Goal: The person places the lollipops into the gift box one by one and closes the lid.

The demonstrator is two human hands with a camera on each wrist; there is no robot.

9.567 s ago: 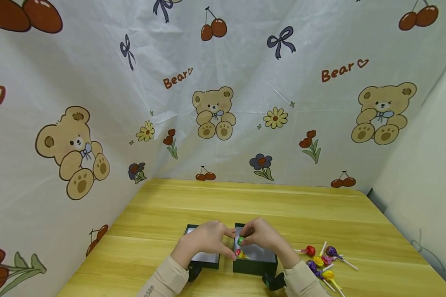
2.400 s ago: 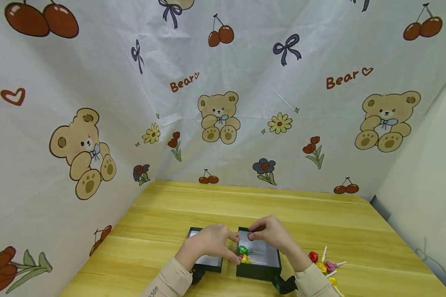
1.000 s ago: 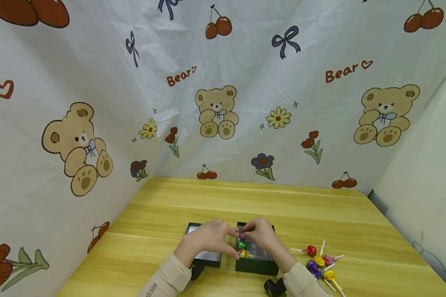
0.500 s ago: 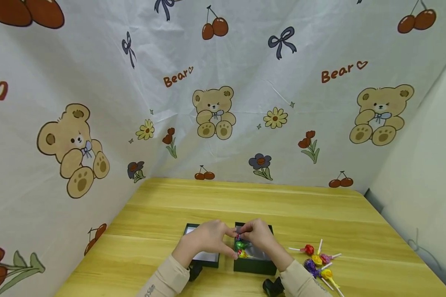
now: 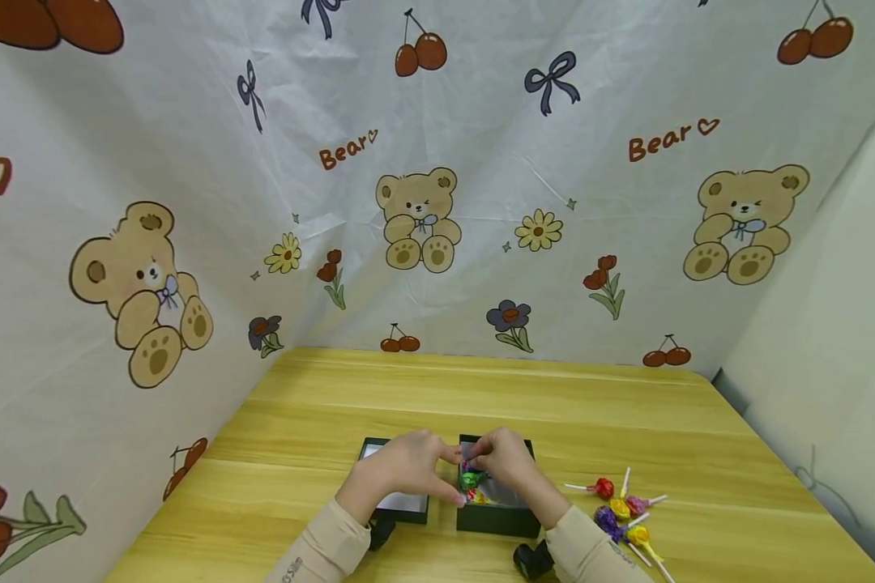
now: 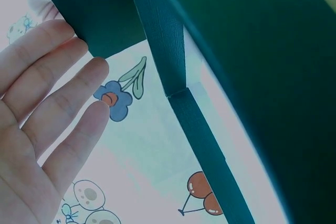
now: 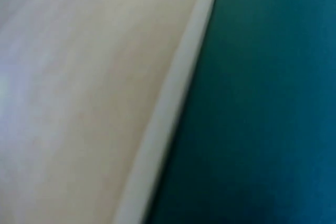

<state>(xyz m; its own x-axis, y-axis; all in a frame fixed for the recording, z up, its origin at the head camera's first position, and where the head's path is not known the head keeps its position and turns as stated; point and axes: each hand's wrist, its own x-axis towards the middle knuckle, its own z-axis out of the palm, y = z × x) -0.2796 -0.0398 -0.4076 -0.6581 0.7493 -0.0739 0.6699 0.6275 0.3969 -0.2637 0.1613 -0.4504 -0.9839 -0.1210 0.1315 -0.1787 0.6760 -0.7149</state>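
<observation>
In the head view my right hand (image 5: 509, 460) reaches into the dark green box (image 5: 497, 521) and pinches a purple-wrapped lollipop (image 5: 467, 466) at the box's left wall; its stick is hidden. In front of it lie a green lollipop (image 5: 470, 480) and a red-and-yellow lollipop (image 5: 475, 495), heads toward that same wall. My left hand (image 5: 411, 463) spans the left wall, thumb and index fingertip right at its rim. In the left wrist view the fingers (image 6: 68, 103) are extended beside green box walls. Blurred dark green box wall (image 7: 262, 98) fills the right wrist view's right half.
A second dark green box part (image 5: 401, 516) with a white inside lies under my left forearm. Right of the box are loose lollipops: red (image 5: 604, 487), pink (image 5: 637, 505), purple (image 5: 607, 520) and yellow (image 5: 638, 536). A patterned cloth (image 5: 423, 308) borders the wooden table (image 5: 408, 389).
Earlier my right hand held the green lollipop, which now lies in the box. It then brought the purple lollipop down beside it at the left wall. My left hand keeps its place.
</observation>
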